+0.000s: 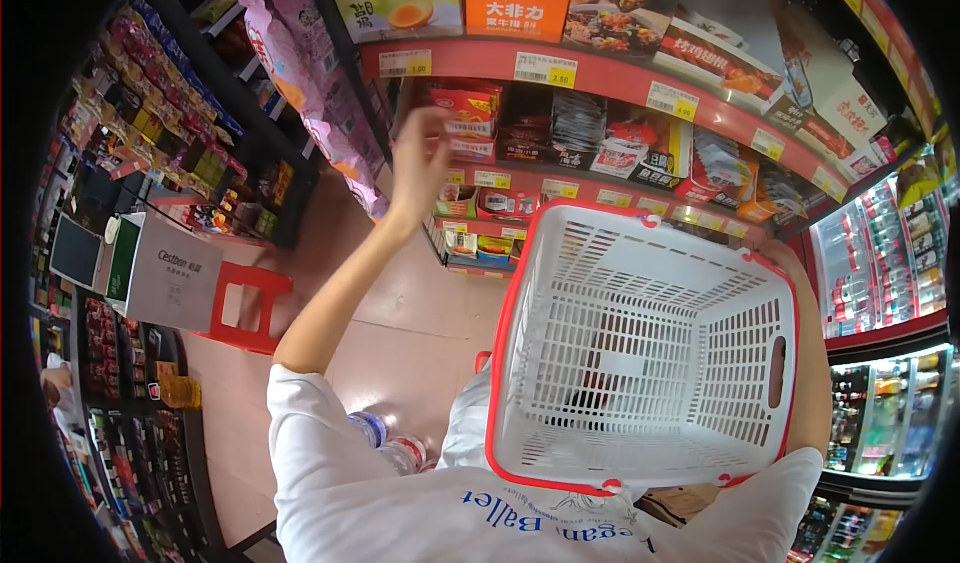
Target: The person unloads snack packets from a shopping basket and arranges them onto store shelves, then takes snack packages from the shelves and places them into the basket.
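A white plastic shopping basket [640, 348] with a red rim is tilted against my body, its open side facing me; I see no goods inside. My right hand [772, 253] grips the basket at its far right corner, mostly hidden behind the rim. My left hand [425, 158] is raised in front of the shelf, close to red snack packets [468, 113] in a display box. Its fingers are smeared by motion, so I cannot make out whether they touch or hold a packet.
Red-edged shelves with price tags [545, 68] carry several boxes of packaged snacks. Pink bags [290, 63] hang at the shelf's left end. A red stool [250, 308] and a white Cestbon carton [170, 273] stand at left. Drink coolers [880, 253] line the right. Bottles [385, 438] stand on the floor.
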A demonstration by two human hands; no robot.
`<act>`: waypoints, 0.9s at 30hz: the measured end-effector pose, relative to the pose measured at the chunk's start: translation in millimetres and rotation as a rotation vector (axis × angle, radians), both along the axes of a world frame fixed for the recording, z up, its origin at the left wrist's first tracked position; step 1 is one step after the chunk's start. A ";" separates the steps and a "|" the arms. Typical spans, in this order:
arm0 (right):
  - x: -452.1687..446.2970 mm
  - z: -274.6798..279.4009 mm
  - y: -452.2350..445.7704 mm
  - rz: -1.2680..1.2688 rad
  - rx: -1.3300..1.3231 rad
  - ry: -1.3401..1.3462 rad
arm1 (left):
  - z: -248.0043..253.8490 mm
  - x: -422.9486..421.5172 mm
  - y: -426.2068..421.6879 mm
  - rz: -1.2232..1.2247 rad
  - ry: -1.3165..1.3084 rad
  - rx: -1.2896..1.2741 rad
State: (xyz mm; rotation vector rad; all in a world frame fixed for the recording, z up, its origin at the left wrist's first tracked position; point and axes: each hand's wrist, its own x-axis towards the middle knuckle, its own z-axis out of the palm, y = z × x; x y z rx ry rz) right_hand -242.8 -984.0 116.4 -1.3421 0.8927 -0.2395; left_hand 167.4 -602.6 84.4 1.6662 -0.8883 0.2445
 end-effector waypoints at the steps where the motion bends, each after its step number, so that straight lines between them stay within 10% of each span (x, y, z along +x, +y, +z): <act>1: 2.0 0.3 -2.4 0.002 0.002 0.005 | -22.0 28.6 -0.2 0.070 -0.115 -0.057; 10: -10.7 -40.7 -68.7 0.088 -0.239 0.145 | -40.5 108.1 -22.8 0.255 -0.503 0.432; 14: -33.8 -61.2 -126.5 0.049 -0.547 0.246 | -1.3 112.9 -47.4 0.394 -0.166 0.974; 16: -55.0 -94.4 -168.8 -0.270 -1.195 0.160 | 1.0 122.0 -45.7 0.325 -0.252 0.882; 23: -17.1 -6.0 -51.9 -0.614 -1.075 -0.169 | 9.3 149.6 -37.1 0.212 -0.345 0.838; 27: 2.0 10.2 -19.6 -0.366 -1.714 -0.132 | 18.1 159.9 -40.1 0.182 -0.365 0.847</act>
